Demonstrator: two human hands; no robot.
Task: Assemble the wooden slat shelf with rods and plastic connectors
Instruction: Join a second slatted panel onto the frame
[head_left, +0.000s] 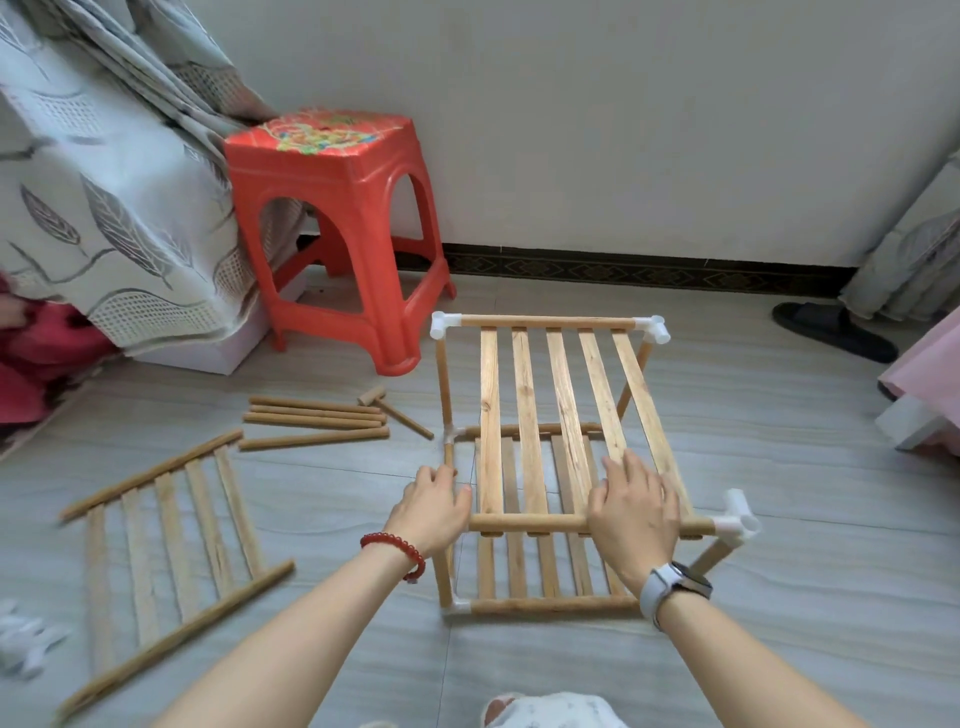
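Observation:
A two-tier wooden slat shelf (556, 395) stands on the floor in front of me, its rods joined by white plastic connectors (736, 522) at the corners. My left hand (434, 506) covers the top tier's near left corner, fingers curled over it. My right hand (636, 512) lies flat on the top slats and the near front rod, fingers spread. A third slat panel (171, 535) lies flat on the floor to the left. Several loose rods (314, 421) and a small wooden mallet (389, 405) lie behind it.
A red plastic stool (337, 228) stands behind the shelf's left side, next to a patterned curtain (104, 197). White connectors (26, 644) lie at the far left floor edge. A black slipper (831, 330) sits at the right by the wall.

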